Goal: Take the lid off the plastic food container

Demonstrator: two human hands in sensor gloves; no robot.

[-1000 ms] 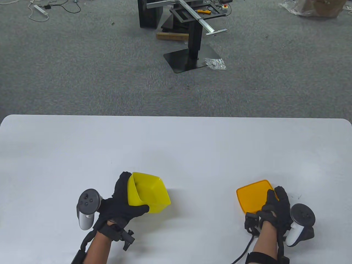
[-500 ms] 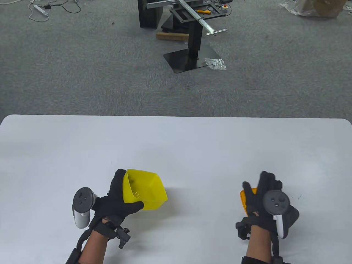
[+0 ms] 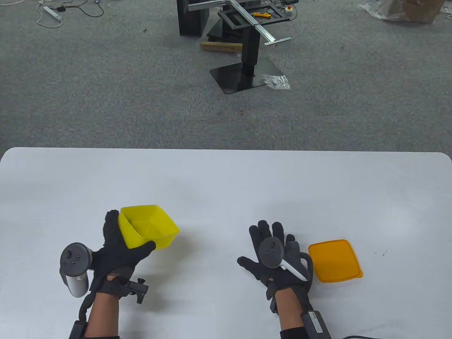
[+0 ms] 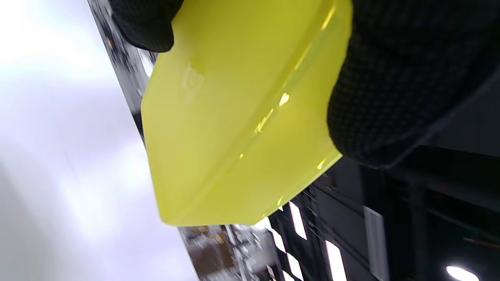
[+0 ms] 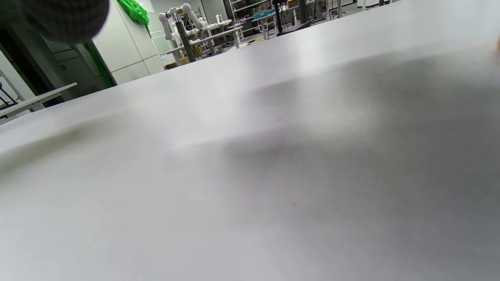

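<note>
Lying free at lower right, the lid (image 3: pixel 334 261) looks removed; left hand (image 3: pixel 118 252) grips the container (image 3: pixel 148 226), seemingly just above the tabletop (image 3: pixel 226 183), right hand (image 3: pixel 273 256) spread, holding nothing, so set-down remains.

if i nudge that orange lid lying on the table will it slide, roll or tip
The orange lid probably slides: it lies flat on the smooth white table. Rolling or tipping seems unlikely, being low and square-cornered. It looks thin, so likely light and slightly flexible.

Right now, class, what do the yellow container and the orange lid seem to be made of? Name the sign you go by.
Yellow container: seemingly thin, glossy, translucent plastic; bright glints run along its wall in the left wrist view.
Orange lid: probably smooth plastic too, with a raised moulded rim; it looks slightly translucent, though that is uncertain.
</note>
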